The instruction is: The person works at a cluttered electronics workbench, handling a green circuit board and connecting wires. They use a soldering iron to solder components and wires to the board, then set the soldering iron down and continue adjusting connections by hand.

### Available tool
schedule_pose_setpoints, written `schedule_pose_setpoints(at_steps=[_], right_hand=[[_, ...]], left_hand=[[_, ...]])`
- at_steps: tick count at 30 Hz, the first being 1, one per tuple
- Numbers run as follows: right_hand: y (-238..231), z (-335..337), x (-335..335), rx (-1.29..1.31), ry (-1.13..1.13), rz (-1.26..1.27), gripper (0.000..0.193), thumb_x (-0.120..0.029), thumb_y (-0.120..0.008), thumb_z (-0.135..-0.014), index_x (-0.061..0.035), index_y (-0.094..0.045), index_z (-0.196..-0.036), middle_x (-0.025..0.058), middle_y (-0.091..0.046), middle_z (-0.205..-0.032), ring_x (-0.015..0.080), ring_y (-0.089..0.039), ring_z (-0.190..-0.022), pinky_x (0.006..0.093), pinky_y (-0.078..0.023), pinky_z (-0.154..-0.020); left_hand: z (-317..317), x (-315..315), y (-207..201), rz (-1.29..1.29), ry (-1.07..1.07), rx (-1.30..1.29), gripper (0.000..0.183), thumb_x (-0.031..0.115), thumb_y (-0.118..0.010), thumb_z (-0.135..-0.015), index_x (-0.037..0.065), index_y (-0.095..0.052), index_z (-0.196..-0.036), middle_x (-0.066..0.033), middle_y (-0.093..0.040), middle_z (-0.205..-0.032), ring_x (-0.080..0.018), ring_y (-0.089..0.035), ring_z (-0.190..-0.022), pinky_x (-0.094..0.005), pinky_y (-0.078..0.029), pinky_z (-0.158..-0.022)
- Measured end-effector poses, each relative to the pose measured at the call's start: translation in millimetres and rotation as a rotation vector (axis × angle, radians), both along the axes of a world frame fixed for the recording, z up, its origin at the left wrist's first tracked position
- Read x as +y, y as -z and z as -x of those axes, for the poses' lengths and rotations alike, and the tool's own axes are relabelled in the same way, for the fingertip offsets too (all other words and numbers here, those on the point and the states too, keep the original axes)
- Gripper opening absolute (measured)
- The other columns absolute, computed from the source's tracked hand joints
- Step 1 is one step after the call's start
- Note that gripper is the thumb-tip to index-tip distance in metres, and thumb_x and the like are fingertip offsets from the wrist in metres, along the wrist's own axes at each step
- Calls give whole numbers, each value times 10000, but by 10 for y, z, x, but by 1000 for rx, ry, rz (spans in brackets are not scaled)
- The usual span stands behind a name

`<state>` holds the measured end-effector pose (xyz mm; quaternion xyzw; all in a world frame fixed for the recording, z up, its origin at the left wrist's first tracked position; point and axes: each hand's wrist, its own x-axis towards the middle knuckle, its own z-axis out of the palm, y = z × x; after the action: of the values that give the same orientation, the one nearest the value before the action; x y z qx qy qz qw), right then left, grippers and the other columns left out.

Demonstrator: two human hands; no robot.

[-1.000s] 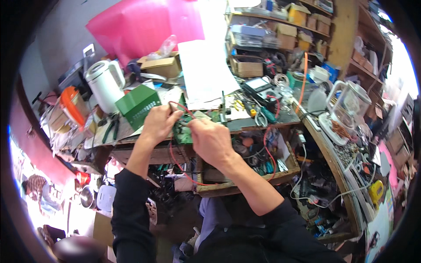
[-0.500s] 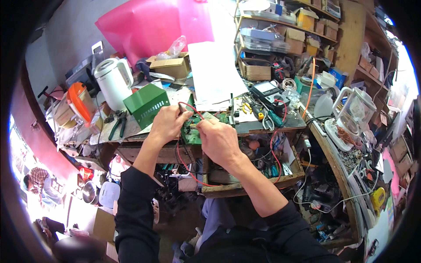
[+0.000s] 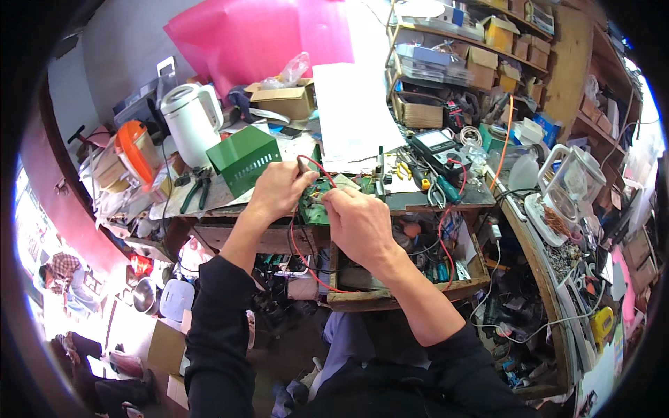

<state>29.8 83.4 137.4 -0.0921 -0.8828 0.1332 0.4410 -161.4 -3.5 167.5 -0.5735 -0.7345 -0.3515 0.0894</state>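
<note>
Green circuit board (image 3: pixel 317 209) sits at the front edge of the cluttered workbench (image 3: pixel 209 198), directly under my two hands and partly hidden by them. Over the last second the view has drifted and the hands have stayed closed over the board, so I judge the probing of it is ongoing rather than finished. My left hand (image 3: pixel 279 189) pinches a probe tip with red wire (image 3: pixel 301 258), fingers curled tight around it. My right hand (image 3: pixel 357 221) is also curled closed above the board; I cannot tell what it grips, though something thin seems pinched at the fingertips. Counting outward: one board, one red lead looping below the bench edge, one multimeter (image 3: pixel 435 146) to the right, one green metal box (image 3: pixel 244 159) to the left, one white electric kettle (image 3: pixel 191 122) behind it, one pair of pliers (image 3: pixel 195 187), one open wooden drawer (image 3: pixel 397 285) below.
</note>
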Motion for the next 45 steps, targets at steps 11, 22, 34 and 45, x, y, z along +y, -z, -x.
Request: schedule_pose_setpoints(at_steps=[11, 22, 34, 45], right_hand=[[68, 95, 48, -4, 23, -52, 67, -104, -647, -908, -50, -644, -870, 154, -680, -820, 372, -712, -715, 479, -578, -627], [59, 56, 60, -13, 45, -59, 50, -88, -650, -899, -48, -631, -876, 150, -661, -809, 366, -709, -710, 473, -571, -616], [30, -40, 118, 106, 41, -25, 111, -131, -630, -983, -57, -707, -1017, 153, -715, -912, 371, -725, -755, 473, -581, -629], [128, 55, 114, 97, 20, -12, 87, -127, -635, -974, -54, -682, -967, 158, -692, -866, 377, -715, -732, 479, -567, -615]], left_hand=[[-86, -76, -97, 71, -55, -21, 351, 345, -675, -996, 3, -746, -963, -231, -706, -802, -422, -705, -793, -476, -534, -710], [-97, -69, -116, 91, -61, -16, 303, 298, -700, -984, -1, -735, -952, -206, -696, -779, -366, -707, -740, -437, -517, -659], [-231, -110, -18, -52, -112, 35, 365, 355, -687, -1002, 7, -719, -897, -213, -720, -814, -419, -711, -791, -488, -548, -701], [-336, -239, 9, -31, -108, 68, 306, 301, -690, -1003, 10, -708, -909, -207, -704, -827, -411, -693, -799, -489, -529, -700]])
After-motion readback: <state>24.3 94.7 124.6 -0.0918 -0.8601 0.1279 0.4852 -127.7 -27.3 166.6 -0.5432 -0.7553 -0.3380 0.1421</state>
